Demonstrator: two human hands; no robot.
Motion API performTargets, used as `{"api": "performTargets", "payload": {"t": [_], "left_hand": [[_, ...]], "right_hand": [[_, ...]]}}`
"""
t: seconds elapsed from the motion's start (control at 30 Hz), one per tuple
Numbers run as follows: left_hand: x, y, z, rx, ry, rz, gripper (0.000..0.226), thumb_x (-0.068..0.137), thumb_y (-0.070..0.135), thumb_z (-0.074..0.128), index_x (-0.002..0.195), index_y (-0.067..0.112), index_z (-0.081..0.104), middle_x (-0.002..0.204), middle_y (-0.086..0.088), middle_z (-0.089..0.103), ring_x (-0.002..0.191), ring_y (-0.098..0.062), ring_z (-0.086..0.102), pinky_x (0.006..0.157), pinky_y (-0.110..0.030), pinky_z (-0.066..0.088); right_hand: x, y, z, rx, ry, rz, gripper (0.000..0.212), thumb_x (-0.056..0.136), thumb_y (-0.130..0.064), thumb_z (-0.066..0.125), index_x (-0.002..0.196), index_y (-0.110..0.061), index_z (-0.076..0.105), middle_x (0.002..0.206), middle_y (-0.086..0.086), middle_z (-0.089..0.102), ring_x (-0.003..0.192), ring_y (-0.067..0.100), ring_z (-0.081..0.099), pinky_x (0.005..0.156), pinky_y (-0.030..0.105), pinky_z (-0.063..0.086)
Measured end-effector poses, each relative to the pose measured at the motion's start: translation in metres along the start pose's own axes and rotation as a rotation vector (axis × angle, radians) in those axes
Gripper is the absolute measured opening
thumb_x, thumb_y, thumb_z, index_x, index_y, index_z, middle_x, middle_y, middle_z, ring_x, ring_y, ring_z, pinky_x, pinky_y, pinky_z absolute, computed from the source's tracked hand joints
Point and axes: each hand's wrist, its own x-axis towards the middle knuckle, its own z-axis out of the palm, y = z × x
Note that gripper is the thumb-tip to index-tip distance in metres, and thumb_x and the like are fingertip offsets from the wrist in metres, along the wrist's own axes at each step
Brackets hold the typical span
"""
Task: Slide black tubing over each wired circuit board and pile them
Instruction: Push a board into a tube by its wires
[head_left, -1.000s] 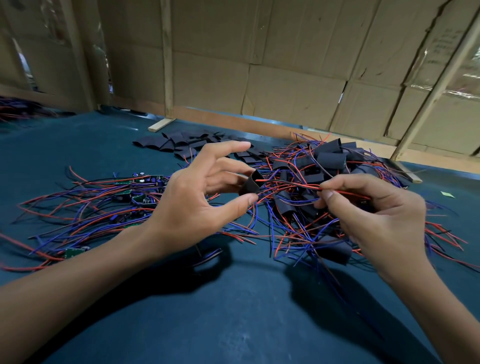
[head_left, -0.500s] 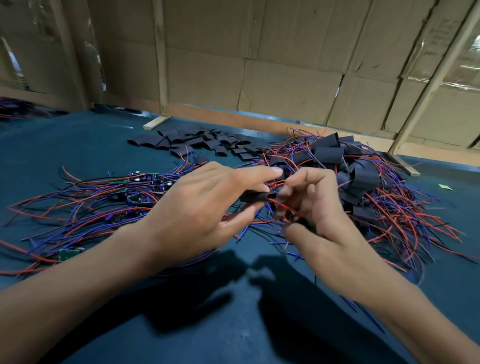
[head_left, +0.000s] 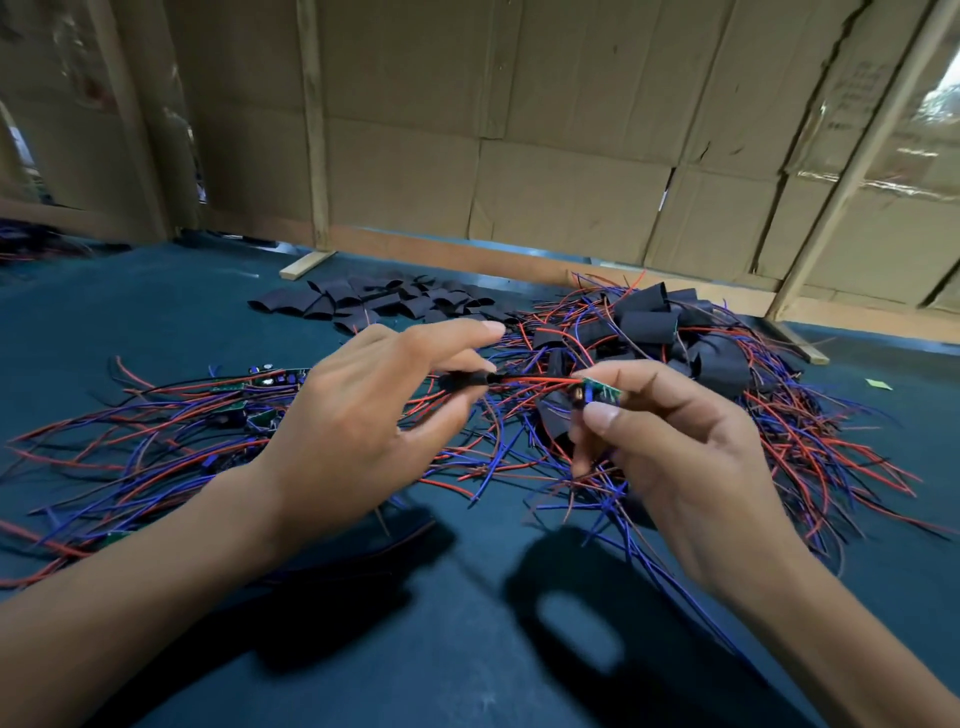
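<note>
On the dark teal desk (head_left: 156, 312), backed by a wall of flattened cardboard (head_left: 519, 156) and wooden posts, three groups lie behind the hands. Bare boards with red and blue wires (head_left: 156, 431) spread at left. Loose black tubes (head_left: 384, 301) lie at the far centre. Sleeved boards (head_left: 685, 343) are piled at right.

The left hand (head_left: 353, 431) pinches a black tube (head_left: 465, 379) threaded on the red wires. The right hand (head_left: 691, 441) pinches a green board (head_left: 597, 393) at the wire end. Half a second ago the hands touched; they are now apart, exposing the board.
</note>
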Motion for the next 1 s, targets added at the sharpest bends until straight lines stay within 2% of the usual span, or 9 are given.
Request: {"api": "performTargets", "payload": {"t": [0.1, 0.2, 0.33, 0.43, 0.57, 0.73, 0.83, 0.93, 1.0], "left_hand": [[0.000, 0.002, -0.002, -0.047, -0.034, 0.016, 0.057, 0.090, 0.018, 0.075, 0.140, 0.022, 0.047, 0.121, 0.015, 0.066, 0.106, -0.012, 0.068, 0.099, -0.031, 0.051], [-0.002, 0.006, 0.000, -0.065, -0.078, 0.075, 0.060, 0.089, 0.016, 0.076, 0.141, 0.019, 0.046, 0.124, 0.007, 0.067, 0.109, -0.013, 0.068, 0.097, -0.034, 0.052], [-0.001, 0.006, 0.001, -0.056, -0.108, 0.124, 0.057, 0.091, 0.016, 0.074, 0.140, 0.017, 0.046, 0.122, 0.001, 0.069, 0.107, -0.016, 0.068, 0.095, -0.034, 0.053], [0.000, 0.007, 0.001, -0.063, -0.114, 0.173, 0.055, 0.092, 0.014, 0.074, 0.140, 0.013, 0.046, 0.123, -0.002, 0.068, 0.107, -0.016, 0.067, 0.094, -0.035, 0.054], [0.002, 0.008, 0.002, -0.082, -0.160, 0.225, 0.052, 0.093, 0.007, 0.070, 0.138, 0.006, 0.046, 0.124, -0.007, 0.067, 0.107, -0.022, 0.067, 0.093, -0.039, 0.054], [0.004, 0.011, 0.002, -0.046, -0.207, 0.334, 0.053, 0.091, -0.001, 0.069, 0.139, 0.003, 0.046, 0.128, -0.004, 0.063, 0.109, -0.026, 0.064, 0.096, -0.037, 0.053], [0.003, 0.013, 0.001, -0.018, -0.226, 0.332, 0.053, 0.092, 0.001, 0.068, 0.139, 0.004, 0.045, 0.127, -0.008, 0.066, 0.108, -0.026, 0.064, 0.094, -0.037, 0.053], [0.003, 0.012, 0.001, 0.035, -0.207, 0.310, 0.045, 0.094, 0.005, 0.067, 0.135, 0.002, 0.049, 0.123, -0.010, 0.068, 0.106, -0.027, 0.066, 0.094, -0.038, 0.053], [0.004, 0.013, 0.003, 0.058, -0.197, 0.289, 0.039, 0.094, 0.005, 0.067, 0.131, -0.001, 0.057, 0.121, -0.011, 0.068, 0.106, -0.028, 0.067, 0.095, -0.037, 0.053]], "right_hand": [[-0.004, -0.005, 0.003, -0.205, -0.004, -0.119, 0.017, 0.082, -0.020, 0.081, 0.098, -0.020, 0.080, 0.074, 0.015, 0.060, 0.062, 0.015, 0.055, 0.062, 0.022, 0.049], [-0.006, -0.004, 0.011, -0.411, -0.002, -0.205, 0.029, 0.082, -0.019, 0.078, 0.111, -0.016, 0.078, 0.085, 0.006, 0.068, 0.071, 0.010, 0.058, 0.069, 0.016, 0.044], [-0.005, -0.004, 0.012, -0.398, -0.036, -0.130, 0.039, 0.087, -0.023, 0.066, 0.125, -0.018, 0.071, 0.085, -0.008, 0.058, 0.069, 0.002, 0.052, 0.067, 0.014, 0.038], [-0.006, -0.005, 0.011, -0.343, -0.040, -0.089, 0.036, 0.087, -0.015, 0.069, 0.123, -0.013, 0.072, 0.083, -0.005, 0.062, 0.069, 0.003, 0.052, 0.066, 0.015, 0.040], [-0.006, -0.004, 0.010, -0.199, 0.002, 0.012, 0.019, 0.071, -0.016, 0.079, 0.090, -0.011, 0.076, 0.079, 0.011, 0.073, 0.070, 0.017, 0.059, 0.064, 0.022, 0.050], [-0.006, -0.001, 0.011, -0.272, 0.080, -0.010, 0.007, 0.072, -0.009, 0.085, 0.078, -0.011, 0.081, 0.079, 0.022, 0.072, 0.070, 0.019, 0.058, 0.068, 0.035, 0.046], [-0.006, -0.002, 0.012, -0.325, 0.042, -0.108, 0.011, 0.077, -0.022, 0.079, 0.086, -0.018, 0.083, 0.090, 0.001, 0.075, 0.085, 0.008, 0.068, 0.075, 0.019, 0.047], [-0.006, -0.003, 0.010, -0.441, -0.053, -0.128, 0.026, 0.081, -0.026, 0.075, 0.105, -0.018, 0.081, 0.106, -0.005, 0.074, 0.102, 0.007, 0.069, 0.085, 0.018, 0.050], [-0.008, -0.001, 0.012, -0.467, -0.080, -0.083, 0.032, 0.080, -0.029, 0.076, 0.109, -0.019, 0.079, 0.103, -0.007, 0.075, 0.094, 0.001, 0.068, 0.081, 0.016, 0.049]]}}
